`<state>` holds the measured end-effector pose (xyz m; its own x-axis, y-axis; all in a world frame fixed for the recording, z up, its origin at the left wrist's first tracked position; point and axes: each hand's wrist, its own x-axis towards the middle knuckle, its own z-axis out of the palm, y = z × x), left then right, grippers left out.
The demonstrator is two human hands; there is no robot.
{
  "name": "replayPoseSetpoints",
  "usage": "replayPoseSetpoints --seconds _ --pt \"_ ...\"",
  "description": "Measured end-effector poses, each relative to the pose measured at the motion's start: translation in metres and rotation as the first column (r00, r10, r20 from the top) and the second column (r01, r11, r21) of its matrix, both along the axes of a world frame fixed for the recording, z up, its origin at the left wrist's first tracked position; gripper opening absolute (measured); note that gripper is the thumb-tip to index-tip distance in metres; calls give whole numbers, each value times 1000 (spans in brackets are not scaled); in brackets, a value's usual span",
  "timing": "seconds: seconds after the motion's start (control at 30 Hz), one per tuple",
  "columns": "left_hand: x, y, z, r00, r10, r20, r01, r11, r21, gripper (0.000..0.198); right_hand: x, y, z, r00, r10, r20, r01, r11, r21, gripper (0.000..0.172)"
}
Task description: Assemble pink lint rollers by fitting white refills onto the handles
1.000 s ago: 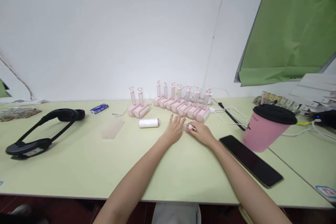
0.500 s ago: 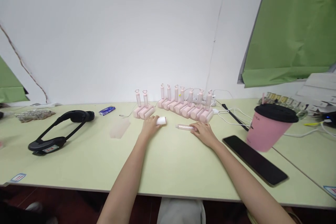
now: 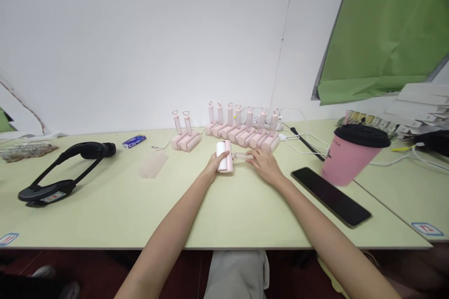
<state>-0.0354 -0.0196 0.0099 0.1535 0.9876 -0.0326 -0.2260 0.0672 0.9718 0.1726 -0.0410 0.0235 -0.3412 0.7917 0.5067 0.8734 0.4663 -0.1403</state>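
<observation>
white roll (image 3: 221, 155), with a pink piece pressed against its right side, sits upright-ish in the left hand (image 3: 213, 169), whose fingers are curled round its lower end in a closed grasp, the thumb side hidden behind it. a thin clear handle (image 3: 242, 155) runs from the roll toward the right hand (image 3: 264, 167), which lies low over the worktop (image 3: 105, 205) with fingers stretched forward and fingertips on the handle's far end; whether they pinch it or only rest on it cannot be told. the roll is between the two hands, touching the left and just beside the right, a little above the worktop surface near its back half. right behind it stands a row of pink rollers (image 3: 242, 136) with cables trailing off, and a pair of pink rollers (image 3: 185, 140) sits to the left of that. a translucent cover (image 3: 152, 164) lies left of the left hand, a black headset (image 3: 59, 173) further left. a pink cup (image 3: 347, 161) and a dark phone (image 3: 331, 196) lie to the right.
</observation>
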Motion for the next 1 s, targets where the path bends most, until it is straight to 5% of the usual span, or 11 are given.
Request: replayPoseSetpoints --seconds 0.63,1.0 --pt "0 5 -4 997 -3 -71 4 1000 23 54 -2 -5 5 988 -48 148 28 990 139 33" --pt "1 0 2 992 35 -124 -17 989 146 52 -1 -5 1 993 22 120 -26 999 31 37"
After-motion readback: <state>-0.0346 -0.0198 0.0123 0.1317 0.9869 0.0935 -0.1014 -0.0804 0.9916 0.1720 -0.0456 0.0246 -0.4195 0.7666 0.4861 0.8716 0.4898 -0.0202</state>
